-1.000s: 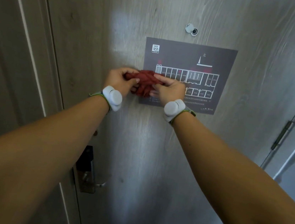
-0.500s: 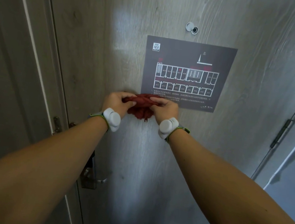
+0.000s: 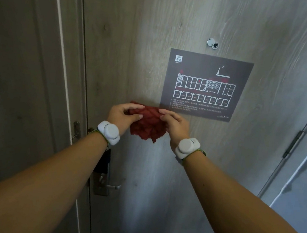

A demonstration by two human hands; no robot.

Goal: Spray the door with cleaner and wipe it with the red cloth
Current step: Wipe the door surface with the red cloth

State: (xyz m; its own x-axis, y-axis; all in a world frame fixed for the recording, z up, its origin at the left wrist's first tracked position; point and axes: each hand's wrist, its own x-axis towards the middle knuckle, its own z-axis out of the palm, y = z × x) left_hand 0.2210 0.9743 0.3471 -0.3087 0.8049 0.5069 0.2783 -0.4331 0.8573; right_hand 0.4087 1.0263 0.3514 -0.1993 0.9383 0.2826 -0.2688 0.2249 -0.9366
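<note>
With both hands, left hand (image 3: 123,115) and right hand (image 3: 175,123), pinching the bunched red cloth (image 3: 147,124) against the door (image 3: 139,37), an upward wipe could snag the floor-plan sign (image 3: 205,84).

we see a dark grey rectangular floor-plan sign (image 3: 205,86), with a small round chrome peephole (image 3: 213,43) above it. a brushed metal lever handle (image 3: 108,185) sits low, and a dark hinge (image 3: 293,144) at right.

One door (image 3: 189,20), one red cloth (image 3: 147,125), two hands, left (image 3: 122,115) and right (image 3: 176,125), two white wrist devices (image 3: 109,132), one floor-plan sign (image 3: 204,86), one peephole (image 3: 212,43), one lever handle (image 3: 110,186).
</note>
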